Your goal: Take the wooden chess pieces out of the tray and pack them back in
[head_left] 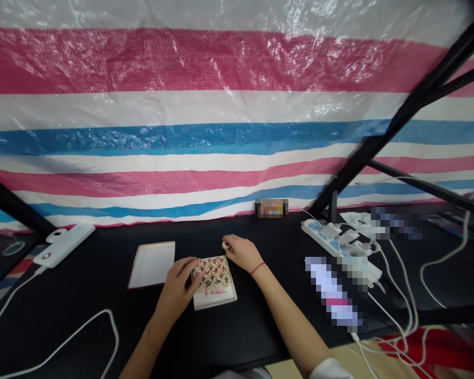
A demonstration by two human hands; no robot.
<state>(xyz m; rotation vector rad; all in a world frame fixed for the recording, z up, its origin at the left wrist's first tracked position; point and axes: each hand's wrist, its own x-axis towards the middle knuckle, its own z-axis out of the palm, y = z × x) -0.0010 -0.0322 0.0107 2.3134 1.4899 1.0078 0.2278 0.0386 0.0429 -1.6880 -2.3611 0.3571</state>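
Note:
A small white box (217, 300) sits on the black table (82, 295), filled with several round wooden chess pieces (213, 272) marked in red and black. My left hand (179, 287) rests against the box's left side, fingers curled on its edge and the pieces there. My right hand (240, 251) is just behind the box, fingers pinched on one round wooden piece (225, 245) held above the table. The box's flat white lid (152, 264) lies to the left of my left hand.
A white power bank (65, 243) with a long white cable (63, 342) lies at the left. A white power strip (332, 239) with plugs and tangled cables fills the right side. A striped plastic tarp (221, 131) hangs behind the table, crossed by black frame bars (398, 113).

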